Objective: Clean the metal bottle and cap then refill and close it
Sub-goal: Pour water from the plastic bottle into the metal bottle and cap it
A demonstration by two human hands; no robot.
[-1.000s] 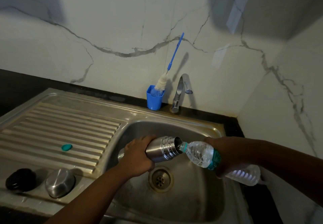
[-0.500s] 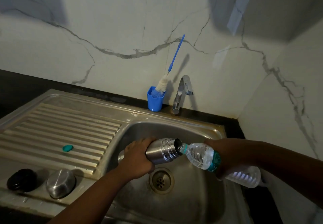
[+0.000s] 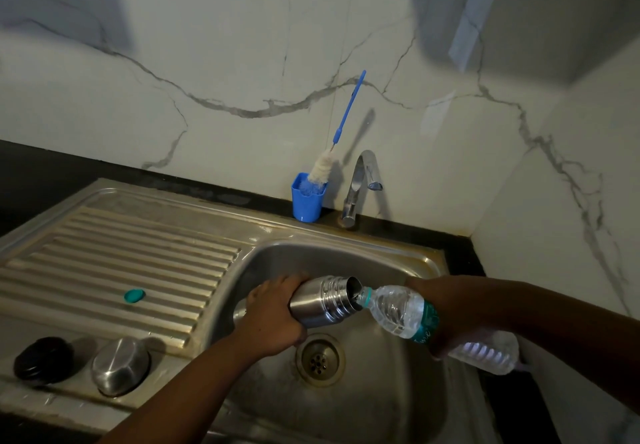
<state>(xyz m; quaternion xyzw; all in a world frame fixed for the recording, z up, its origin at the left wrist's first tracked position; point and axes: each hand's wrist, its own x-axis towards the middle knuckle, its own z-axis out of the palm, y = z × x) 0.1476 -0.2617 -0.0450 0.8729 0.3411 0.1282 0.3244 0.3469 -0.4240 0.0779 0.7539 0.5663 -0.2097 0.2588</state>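
Observation:
My left hand (image 3: 273, 315) grips the metal bottle (image 3: 323, 299) around its body, tilted with its open mouth to the right, above the sink basin (image 3: 381, 402). My right hand (image 3: 450, 319) holds a clear plastic water bottle (image 3: 401, 312) with a teal label, tipped so its neck meets the metal bottle's mouth. The steel cap (image 3: 119, 365) and a black inner lid (image 3: 43, 358) lie on the drainboard at the front left.
A small teal plastic cap (image 3: 134, 295) sits on the ribbed drainboard (image 3: 104, 256). A blue cup (image 3: 307, 197) with a blue-handled bottle brush (image 3: 341, 135) stands by the tap (image 3: 358, 187) at the back. The drain (image 3: 320, 358) is below the bottles. Marble walls close the back and right.
Both hands and both bottles stay in nearly the same pose; only the view has shifted slightly.

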